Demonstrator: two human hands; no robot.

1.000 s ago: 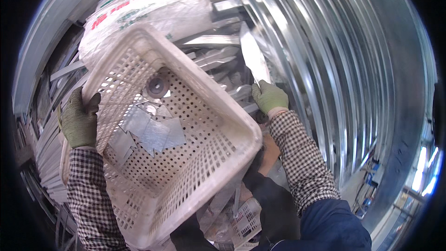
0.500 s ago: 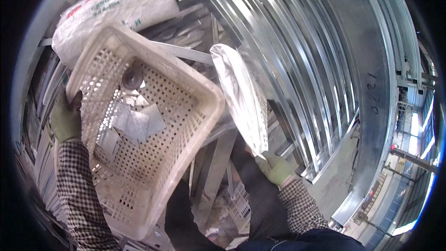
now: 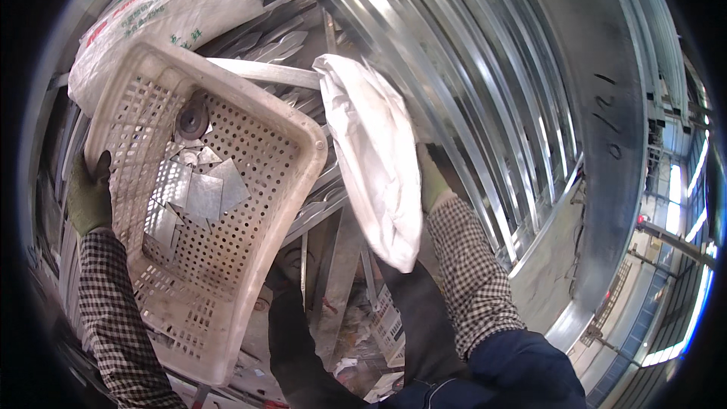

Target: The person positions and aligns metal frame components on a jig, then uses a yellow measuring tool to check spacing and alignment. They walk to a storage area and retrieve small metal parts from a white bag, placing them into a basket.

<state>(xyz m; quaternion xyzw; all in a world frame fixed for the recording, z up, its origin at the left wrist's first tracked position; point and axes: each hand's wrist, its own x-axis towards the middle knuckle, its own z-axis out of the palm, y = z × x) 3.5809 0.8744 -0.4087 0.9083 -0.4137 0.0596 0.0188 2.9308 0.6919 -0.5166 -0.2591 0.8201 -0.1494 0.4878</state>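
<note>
My left hand (image 3: 89,195), in a green glove with dark fingertips, grips the left rim of a tilted off-white perforated plastic basket (image 3: 261,117). Inside the basket lie several flat metal pieces (image 3: 203,195) and a round, dark disc with a central hole (image 3: 192,117). To the right of the basket, a white sack (image 3: 372,163) hangs loosely over my leg. My gloved right hand (image 3: 433,180) is closed at the sack's right edge; its fingertips are hidden behind the fabric.
Long shiny metal profiles (image 3: 462,68) fill the right side, beside a broad metal beam (image 3: 613,113). A printed white sack (image 3: 174,4) lies at the far left. More metal strips and scraps lie under the basket, near my legs (image 3: 299,341).
My right hand has moved up from the sack's lower end to its right edge, and the sack has spread wider. The basket and my left hand have shifted slightly left in view.
</note>
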